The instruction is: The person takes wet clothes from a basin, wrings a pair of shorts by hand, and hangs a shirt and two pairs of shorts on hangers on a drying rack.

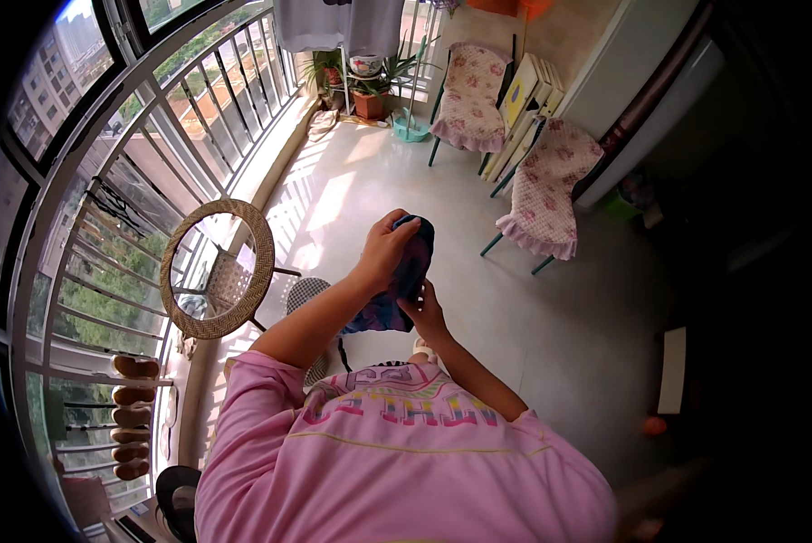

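A dark blue cloth item with purple patches is held up in front of me, its kind hard to tell. My left hand grips its upper end, thumb lying over the top edge. Lower down, my right hand pinches the right side of the same cloth between thumb and fingers. The cloth's lower part spreads to the left, partly hidden behind my left forearm. Beneath that forearm, a grey-and-white checked piece shows in part.
A round glass-topped table with a woven rim stands left by the railing. Two chairs with quilted floral covers stand at right. Folded boards, potted plants and a turquoise basin are farther back. Several shoes hang on the railing.
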{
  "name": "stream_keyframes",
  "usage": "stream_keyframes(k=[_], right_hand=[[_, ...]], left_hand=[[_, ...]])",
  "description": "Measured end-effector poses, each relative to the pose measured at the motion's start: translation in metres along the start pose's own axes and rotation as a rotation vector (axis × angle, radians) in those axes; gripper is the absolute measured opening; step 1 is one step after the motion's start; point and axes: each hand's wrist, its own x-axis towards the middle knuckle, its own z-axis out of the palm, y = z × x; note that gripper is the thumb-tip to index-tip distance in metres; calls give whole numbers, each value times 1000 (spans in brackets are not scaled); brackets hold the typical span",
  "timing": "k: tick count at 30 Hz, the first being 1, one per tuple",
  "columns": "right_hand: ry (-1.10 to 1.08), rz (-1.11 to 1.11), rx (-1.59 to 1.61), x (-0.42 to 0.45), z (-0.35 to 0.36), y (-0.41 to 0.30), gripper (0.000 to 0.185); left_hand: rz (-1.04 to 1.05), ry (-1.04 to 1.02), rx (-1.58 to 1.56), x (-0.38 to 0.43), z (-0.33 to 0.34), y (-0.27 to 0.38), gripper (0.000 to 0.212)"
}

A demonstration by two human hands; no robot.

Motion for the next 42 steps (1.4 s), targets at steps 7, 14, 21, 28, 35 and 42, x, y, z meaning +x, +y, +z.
stream_keyframes(k=[7, 14, 21, 28, 35, 42], right_hand=[[-100, -67, -567, 197, -53, -52, 25], [-75, -875, -1084, 326, -52, -276, 15], [-97, -502, -1261, 453, -89, -261, 13], [-182, -453, -796, 464, -51, -326, 13], [-246, -698, -1404, 450, 6, -374, 18], [-565, -568, -1708, 468, 6, -378, 30]], left_hand=[[198, 172, 285, 100, -73, 103, 17], [513, 712, 849, 126, -138, 150, 24], [129, 585, 1020, 214, -139, 132, 23], [29, -4, 1269, 251, -105, 166, 23], [-36, -263, 1570, 271, -132, 192, 33], [-88, 626, 1564, 271, -202, 347, 22]])
